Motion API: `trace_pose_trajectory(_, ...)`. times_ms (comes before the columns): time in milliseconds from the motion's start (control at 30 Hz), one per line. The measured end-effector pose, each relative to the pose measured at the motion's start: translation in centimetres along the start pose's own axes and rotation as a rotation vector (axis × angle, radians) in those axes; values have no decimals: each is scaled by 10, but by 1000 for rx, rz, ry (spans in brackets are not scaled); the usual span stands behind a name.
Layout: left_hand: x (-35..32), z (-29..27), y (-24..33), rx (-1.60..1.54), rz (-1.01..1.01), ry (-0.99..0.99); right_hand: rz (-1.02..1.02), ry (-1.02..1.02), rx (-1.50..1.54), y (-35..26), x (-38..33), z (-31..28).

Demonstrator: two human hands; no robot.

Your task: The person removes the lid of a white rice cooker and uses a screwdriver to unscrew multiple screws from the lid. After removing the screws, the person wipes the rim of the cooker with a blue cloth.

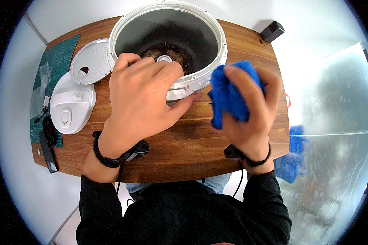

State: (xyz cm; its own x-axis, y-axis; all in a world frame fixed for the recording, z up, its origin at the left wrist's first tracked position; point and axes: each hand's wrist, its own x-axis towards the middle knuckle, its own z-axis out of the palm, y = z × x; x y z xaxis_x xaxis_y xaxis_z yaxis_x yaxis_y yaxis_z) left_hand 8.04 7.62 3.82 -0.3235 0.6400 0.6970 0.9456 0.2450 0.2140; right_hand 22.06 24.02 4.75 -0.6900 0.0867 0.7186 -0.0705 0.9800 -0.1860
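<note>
A white, round appliance body that looks like a rice cooker (222,38) stands at the far middle of the table, its top uncovered. Its grey inside shows brown stains around a pale round piece at the bottom. My left hand (145,92) grips the near rim, fingers hooked over the edge and thumb against the outer wall. In my right hand (253,110) is a bunched blue cloth (233,96), just right of the rim. This hand looks slightly blurred. Both wrists wear black bands with small dark devices and cables.
Left of the body lie a white lid (73,106) and a round white cover plate (92,57). A green cutting mat (65,47) carries clear plastic film (43,79) and black strips (49,153). A small black box (272,31) stands far right; blue material (292,159) shows beyond the right edge.
</note>
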Motion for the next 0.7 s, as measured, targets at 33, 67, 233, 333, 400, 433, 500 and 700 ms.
trace_pose_trajectory(33,-1,0,0,-5,0,2,8,28,-30,6,2,0)
trace_pose_trajectory(67,-1,-1,0,-10,-1,3,52,67,-23,10,4,0)
trace_pose_trajectory(233,-1,1,-1,-15,-5,8,81,76,18,17,5,-9)
trace_pose_trajectory(333,-1,1,-1,-12,-9,-5,-27,-119,-9,-4,2,-11)
trace_pose_trajectory(400,0,1,-1,-16,-13,-5,-26,-146,90,-14,0,8)
trace_pose_trajectory(433,0,0,-1,-8,-11,-14,-40,-174,81,-16,-2,14)
trace_pose_trajectory(500,-1,0,-2,10,-12,-30,-46,-139,94,-17,-5,18)
trace_pose_trajectory(700,-1,-1,-1,-29,-27,-20,-45,-199,63,-7,3,7)
